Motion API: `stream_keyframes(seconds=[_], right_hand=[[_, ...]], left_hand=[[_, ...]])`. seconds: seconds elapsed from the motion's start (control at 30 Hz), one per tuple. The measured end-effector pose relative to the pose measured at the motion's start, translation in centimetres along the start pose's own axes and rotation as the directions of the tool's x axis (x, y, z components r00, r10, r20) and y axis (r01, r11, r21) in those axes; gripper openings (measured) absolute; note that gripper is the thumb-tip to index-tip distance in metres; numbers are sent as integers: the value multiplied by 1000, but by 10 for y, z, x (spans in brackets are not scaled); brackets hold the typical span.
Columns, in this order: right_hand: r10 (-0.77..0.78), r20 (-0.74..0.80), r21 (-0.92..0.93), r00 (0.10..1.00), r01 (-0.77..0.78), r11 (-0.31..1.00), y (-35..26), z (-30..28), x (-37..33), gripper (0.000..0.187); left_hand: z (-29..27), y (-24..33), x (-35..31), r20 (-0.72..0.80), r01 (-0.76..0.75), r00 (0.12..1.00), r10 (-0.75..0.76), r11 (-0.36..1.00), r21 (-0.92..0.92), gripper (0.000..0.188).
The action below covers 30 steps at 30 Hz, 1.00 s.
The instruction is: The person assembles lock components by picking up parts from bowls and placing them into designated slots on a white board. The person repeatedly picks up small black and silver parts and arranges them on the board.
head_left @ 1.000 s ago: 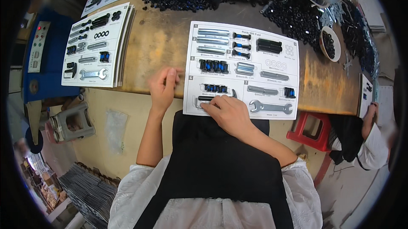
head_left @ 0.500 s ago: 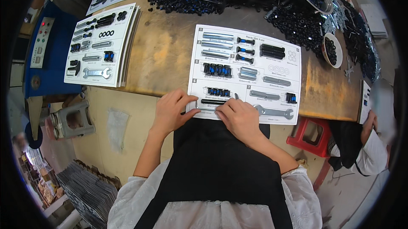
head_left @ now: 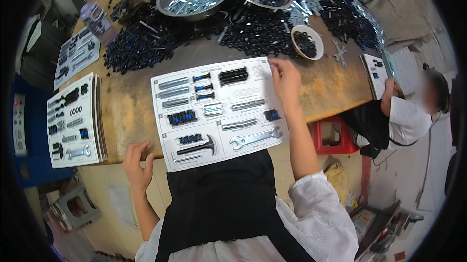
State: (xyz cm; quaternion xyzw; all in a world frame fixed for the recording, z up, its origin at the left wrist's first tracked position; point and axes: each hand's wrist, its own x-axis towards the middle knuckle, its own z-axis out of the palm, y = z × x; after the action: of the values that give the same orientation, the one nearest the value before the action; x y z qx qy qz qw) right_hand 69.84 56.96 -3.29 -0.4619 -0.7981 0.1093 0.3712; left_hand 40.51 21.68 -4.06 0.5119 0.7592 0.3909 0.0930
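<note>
In front of me a white printed hardware card [head_left: 214,128] lies at the table's near edge, tilted slightly, its lower part overhanging my black apron. Mounted on it are silver sleeves, black bolts with blue bands, a black T-shaped piece [head_left: 197,147], a hex key [head_left: 187,159] and a flat open-ended wrench [head_left: 255,139]. My right hand [head_left: 286,84] pinches the card's upper right corner between thumb and fingers. Off the card's lower left side is my left hand [head_left: 138,167], empty, its fingers bent and apart from the thumb.
At the left stands a stack of similar cards [head_left: 73,126], with another card [head_left: 77,56] behind. Heaps of black hardware [head_left: 138,48], a steel bowl of silver screws [head_left: 168,8] and a cream bowl of black rings [head_left: 318,48] fill the back. A co-worker [head_left: 404,118] sits right, beyond a red stool [head_left: 316,140].
Both hands were at the card's lower edge. The left has let go and moved left; the right has gone up to the far right corner. The view has shifted and the card's tilt has changed.
</note>
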Motion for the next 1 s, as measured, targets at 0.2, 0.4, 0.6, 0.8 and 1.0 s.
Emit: stream_keyframes(seconds=[0.2,0.4,0.6,0.8,1.0], right_hand=[[327,79,-29,942,-325,945,80,14,48,13],[36,25,-303,999,-27,953,72,0,19,15],[29,51,-303,998,-13,953,86,-24,-9,12],[45,-41,-294,998,-55,954,116,-5,21,21],[63,-80,-358,995,-88,930,116,12,27,33]], left_hand=[[5,19,24,24,-139,990,138,988,72,18],[4,23,15,6,-209,978,210,966,152,10],[10,23,18,20,-125,992,124,980,154,8],[25,58,48,67,-257,966,250,958,126,9],[36,90,67,145,-339,937,317,928,158,8]])
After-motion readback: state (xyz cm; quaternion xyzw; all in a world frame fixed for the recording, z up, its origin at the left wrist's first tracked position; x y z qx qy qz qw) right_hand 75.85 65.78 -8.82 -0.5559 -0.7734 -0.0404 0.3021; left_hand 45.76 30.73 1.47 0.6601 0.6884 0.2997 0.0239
